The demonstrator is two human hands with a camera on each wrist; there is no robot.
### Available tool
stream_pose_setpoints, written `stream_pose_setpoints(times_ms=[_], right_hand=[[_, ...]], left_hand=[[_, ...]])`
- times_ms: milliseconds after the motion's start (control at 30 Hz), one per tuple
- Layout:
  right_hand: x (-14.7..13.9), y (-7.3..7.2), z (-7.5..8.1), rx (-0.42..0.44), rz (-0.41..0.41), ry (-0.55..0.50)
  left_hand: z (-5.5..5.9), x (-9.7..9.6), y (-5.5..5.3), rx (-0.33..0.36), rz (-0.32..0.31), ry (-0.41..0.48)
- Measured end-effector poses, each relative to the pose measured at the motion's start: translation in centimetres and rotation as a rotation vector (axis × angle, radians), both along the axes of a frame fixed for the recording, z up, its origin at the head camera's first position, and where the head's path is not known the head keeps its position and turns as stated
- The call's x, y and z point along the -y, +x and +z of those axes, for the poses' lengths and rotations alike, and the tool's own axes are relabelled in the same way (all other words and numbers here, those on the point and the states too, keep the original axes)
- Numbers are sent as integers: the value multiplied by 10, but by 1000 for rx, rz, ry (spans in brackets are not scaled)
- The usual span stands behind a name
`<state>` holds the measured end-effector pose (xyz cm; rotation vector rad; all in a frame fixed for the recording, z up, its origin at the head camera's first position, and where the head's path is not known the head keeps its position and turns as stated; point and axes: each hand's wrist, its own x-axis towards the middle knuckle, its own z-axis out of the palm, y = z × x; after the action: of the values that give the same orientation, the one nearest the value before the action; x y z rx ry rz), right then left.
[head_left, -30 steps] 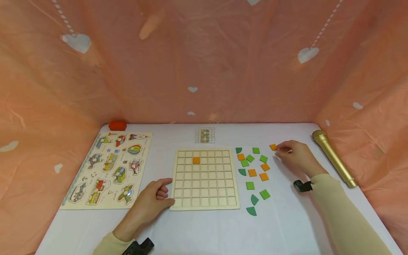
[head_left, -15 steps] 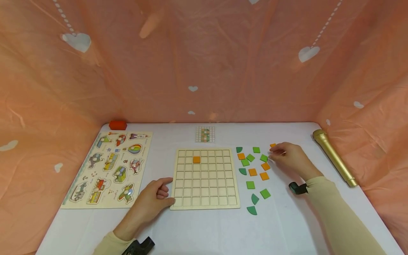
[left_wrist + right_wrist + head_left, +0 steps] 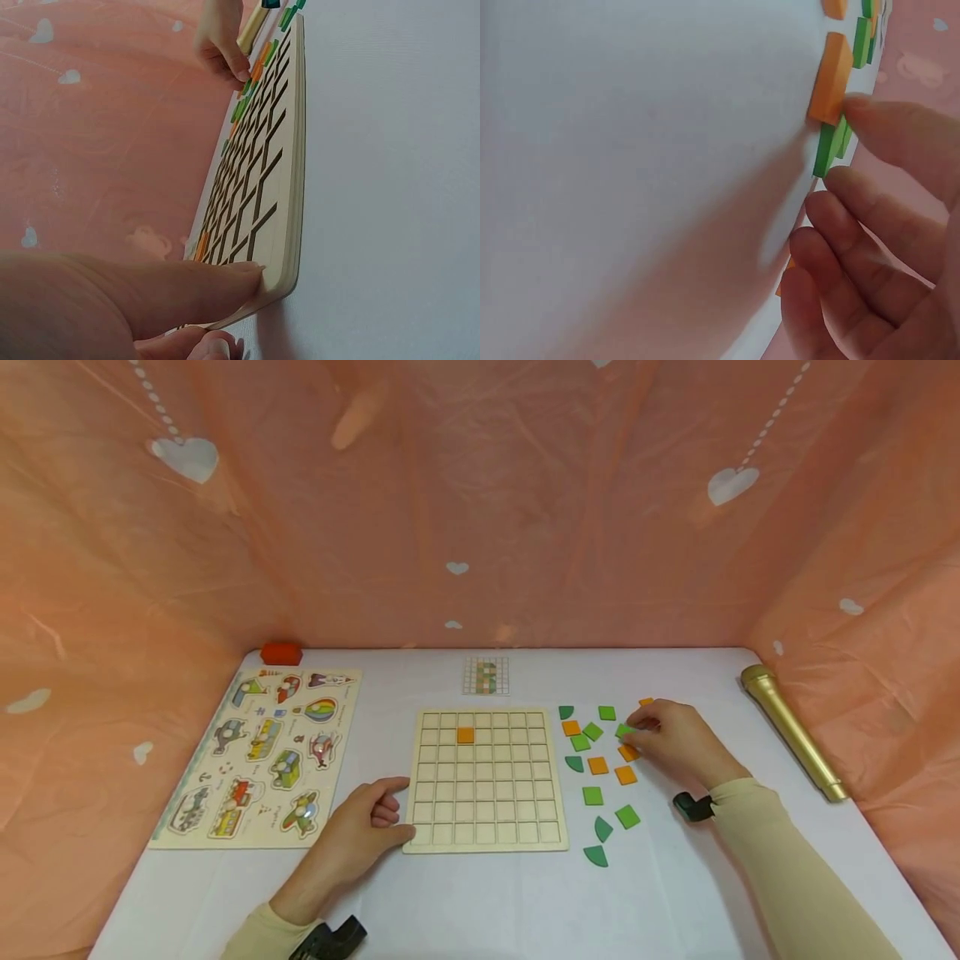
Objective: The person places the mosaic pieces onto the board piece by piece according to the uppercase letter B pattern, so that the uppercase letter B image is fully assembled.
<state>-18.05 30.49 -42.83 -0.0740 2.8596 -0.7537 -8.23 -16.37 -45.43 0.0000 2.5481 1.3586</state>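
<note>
A square wooden grid board lies on the table, with an orange square tile in one upper cell. My left hand steadies the board's left side: the thumb rests on the near left corner, the index fingertip touches the edge higher up. My right hand is among the loose tiles, thumb and index fingertip at either end of a green square tile, pinching it. Next to the thumb lies an orange square tile. Another orange tile is partly hidden behind the right hand.
Several green and orange squares and dark green quarter-circle tiles lie right of the board. A small pattern card lies beyond it. At left are a picture puzzle board and a red block; a gold microphone lies far right.
My right hand has left the far orange tile and moved left and nearer, to the green square. The orange tile stays on the table. My left hand stays at the board's edge.
</note>
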Motion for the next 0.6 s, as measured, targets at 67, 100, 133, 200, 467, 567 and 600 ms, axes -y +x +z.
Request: stream_pose_setpoints(times_ms=[67,100,133,200,467,567,600], right_hand=[[1,-1,0,-1,6,6],[1,-1,0,-3,8,11],[1,-2,0,-5,11,14],[2,-2,0,-7,15,19],[1,-4,1,-30,45,47],[6,-6,4,-29,43,45],[10,-8,6,-28,40,38]], left_hand=[[0,0,1,-2,0,5],[1,0,1,-2,0,7],[1,0,1,-4,-1,8],[2,0,1,-5,3,3],[2,-1,1,-8,8,-6],[1,0,1,-10,6,-3],[1,0,1,-15,2,-4]])
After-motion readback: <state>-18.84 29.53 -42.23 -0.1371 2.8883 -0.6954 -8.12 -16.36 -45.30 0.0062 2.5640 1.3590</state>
